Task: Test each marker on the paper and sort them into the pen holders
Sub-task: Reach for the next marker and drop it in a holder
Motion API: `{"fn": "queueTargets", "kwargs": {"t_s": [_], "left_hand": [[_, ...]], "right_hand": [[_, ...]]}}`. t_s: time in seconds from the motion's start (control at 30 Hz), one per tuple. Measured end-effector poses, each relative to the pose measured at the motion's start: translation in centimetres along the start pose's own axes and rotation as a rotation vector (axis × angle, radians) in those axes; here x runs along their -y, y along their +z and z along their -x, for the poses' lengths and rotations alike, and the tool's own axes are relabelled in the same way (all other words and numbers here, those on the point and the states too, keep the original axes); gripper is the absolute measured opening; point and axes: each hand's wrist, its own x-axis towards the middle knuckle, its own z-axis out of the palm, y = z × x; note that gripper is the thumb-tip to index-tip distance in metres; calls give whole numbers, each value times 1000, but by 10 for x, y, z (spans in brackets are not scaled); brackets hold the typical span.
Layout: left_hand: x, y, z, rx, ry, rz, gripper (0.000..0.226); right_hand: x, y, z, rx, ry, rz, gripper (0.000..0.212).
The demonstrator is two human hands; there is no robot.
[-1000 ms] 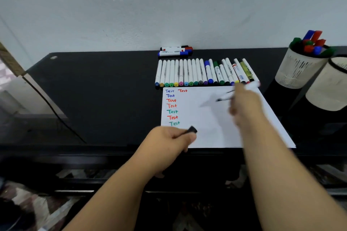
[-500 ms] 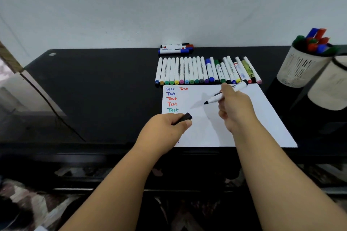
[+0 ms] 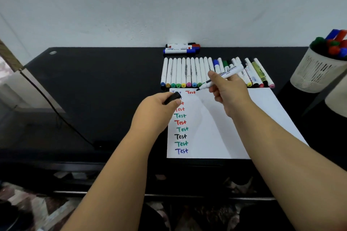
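**Black marker uncapped, tip right at the top of the paper**

So the right hand (image 3: 228, 93) is pinching a white-barrelled black marker (image 3: 221, 77) between thumb and fingers, cap off, angled down to the left. The tip sits just over the top edge of the white paper (image 3: 244, 118), right next to the red "Test" in the second column. Can't quite tell if the nib is actually touching the sheet or just above it, the view is too soft there.

The left hand (image 3: 159, 110) has its fingers curled around the black cap (image 3: 172, 98), held over the top-left corner of the paper and covering part of the first few words. Down the left side of the sheet there's a column of "Test" scribbles in blue, red, green and black.

Behind the paper, a row of markers (image 3: 187, 73) lies side by side on the black table (image 3: 93, 84), the left ones white with coloured end caps, the right ones a mixed bunch. A few more whiteboard markers (image 3: 181, 48) lie crosswise against the wall. Off to the right, a white mesh pen holder (image 3: 317, 73) has green, red and blue markers standing in it, and a second holder (image 3: 338, 99) is just beside it, cut off by the frame edge.
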Motion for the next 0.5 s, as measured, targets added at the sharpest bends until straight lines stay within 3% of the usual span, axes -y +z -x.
{"fn": "queueTargets", "kwargs": {"t_s": [0.2, 0.5], "left_hand": [[7, 8, -21, 9, 18, -101, 35], [19, 8, -40, 4, 9, -47, 32]], "right_hand": [[-19, 22, -21, -66, -133, 146, 25], [-41, 28, -30, -76, -251, 319, 33]]}}
